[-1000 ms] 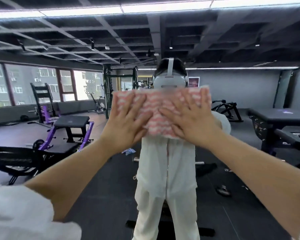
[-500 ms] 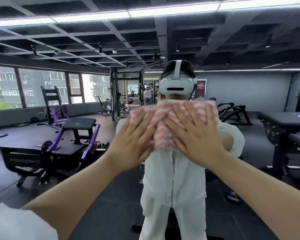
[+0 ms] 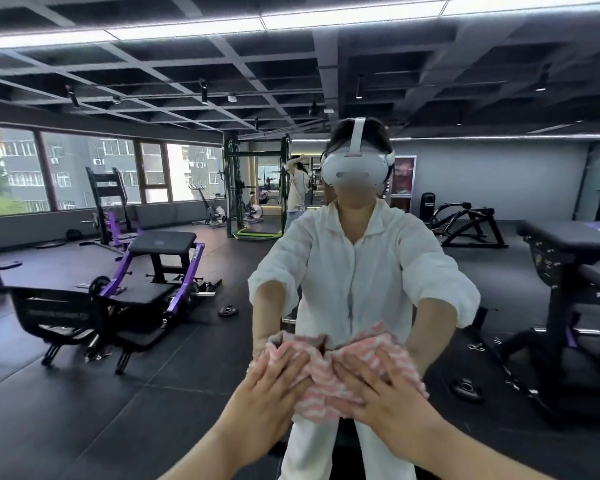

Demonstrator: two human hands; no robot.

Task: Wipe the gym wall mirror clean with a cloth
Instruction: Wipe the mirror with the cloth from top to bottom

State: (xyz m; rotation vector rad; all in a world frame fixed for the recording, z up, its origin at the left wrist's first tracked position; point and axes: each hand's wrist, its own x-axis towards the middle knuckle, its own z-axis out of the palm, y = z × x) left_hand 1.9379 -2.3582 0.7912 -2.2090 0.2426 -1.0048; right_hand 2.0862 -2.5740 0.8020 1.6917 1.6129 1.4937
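The wall mirror (image 3: 499, 188) fills the whole view and reflects the gym and a person in white clothes with a white headset. A pink-and-white striped cloth (image 3: 321, 379) is bunched flat against the glass in the lower middle. My left hand (image 3: 274, 382) presses the cloth's left part with straight, spread fingers. My right hand (image 3: 381, 389) presses its right part the same way. The two hands lie side by side, almost touching. The cloth's middle shows between them; its lower part hangs below my palms.
Reflected in the glass are a purple-framed bench machine (image 3: 153, 271) at the left, a dark bench (image 3: 568, 244) at the right, a green rack (image 3: 253, 188) at the back, windows along the left wall, and weight plates on the black floor.
Both hands have slid the cloth down the mirror, from head height to about hip height of the reflection. The cloth has bunched up more. The reflected face and chest have come into sight.
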